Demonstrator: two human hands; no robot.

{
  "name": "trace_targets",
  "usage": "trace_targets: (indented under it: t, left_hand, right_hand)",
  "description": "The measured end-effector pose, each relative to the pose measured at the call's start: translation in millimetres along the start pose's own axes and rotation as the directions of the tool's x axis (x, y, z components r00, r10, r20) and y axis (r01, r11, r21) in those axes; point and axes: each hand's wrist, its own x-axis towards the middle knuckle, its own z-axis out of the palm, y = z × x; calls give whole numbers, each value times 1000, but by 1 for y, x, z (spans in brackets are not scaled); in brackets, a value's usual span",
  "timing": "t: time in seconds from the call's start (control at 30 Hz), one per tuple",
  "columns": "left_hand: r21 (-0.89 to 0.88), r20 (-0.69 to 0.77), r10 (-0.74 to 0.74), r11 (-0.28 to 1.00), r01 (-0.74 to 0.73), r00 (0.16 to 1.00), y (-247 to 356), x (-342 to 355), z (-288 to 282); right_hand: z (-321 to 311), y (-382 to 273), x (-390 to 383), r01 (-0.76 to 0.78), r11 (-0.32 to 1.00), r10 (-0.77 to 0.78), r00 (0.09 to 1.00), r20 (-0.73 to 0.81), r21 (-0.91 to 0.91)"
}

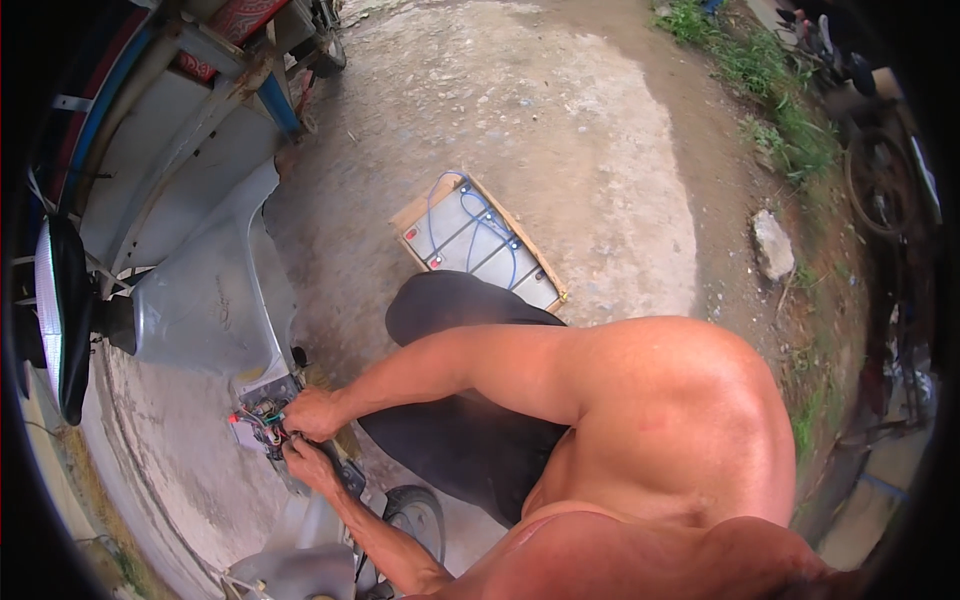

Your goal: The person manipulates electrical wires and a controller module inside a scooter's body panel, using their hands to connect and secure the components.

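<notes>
Wiring bundle [266, 416] sits in the lower left of the frame, at a dark housing [276, 389] just below the large grey panel [205, 310] of a vehicle. It is directly to the left of both hands. The right hand [314, 412] reaches its right side from above, and the left hand [308, 464] comes close under it, near the lower edge. The fingers of both hands are bent and appear to meet the wires, but I cannot tell whether either hand grips one.

The bundle looks tangled and crowded: thin wires, some greenish and some reddish, cross between dark parts. At its left side there is a small pale box [244, 434], and a small bright red piece [234, 419] shows near the box's top.
</notes>
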Motion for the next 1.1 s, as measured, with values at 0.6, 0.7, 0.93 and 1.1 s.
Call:
trace_targets:
  t: [0.6, 0.7, 0.93, 1.1]
  left_hand:
    - [-437, 145, -146, 878, 196, 979, -38, 6, 21]
    - [-534, 188, -247, 786, 310, 951, 9, -8, -3]
    - [-493, 150, -277, 811, 314, 949, 8, -5, -1]
    - [-488, 133, -290, 813, 317, 948, 0, 2, 8]
  right_hand:
    - [0, -16, -6, -142, 990, 142, 990, -11, 25]
    - [-2, -13, -8, -140, 990, 139, 990, -36, -20]
    - [0, -33, 4, -231, 973, 229, 972, 45, 28]
    - [-14, -55, -1, -445, 836, 410, 895, 173, 321]
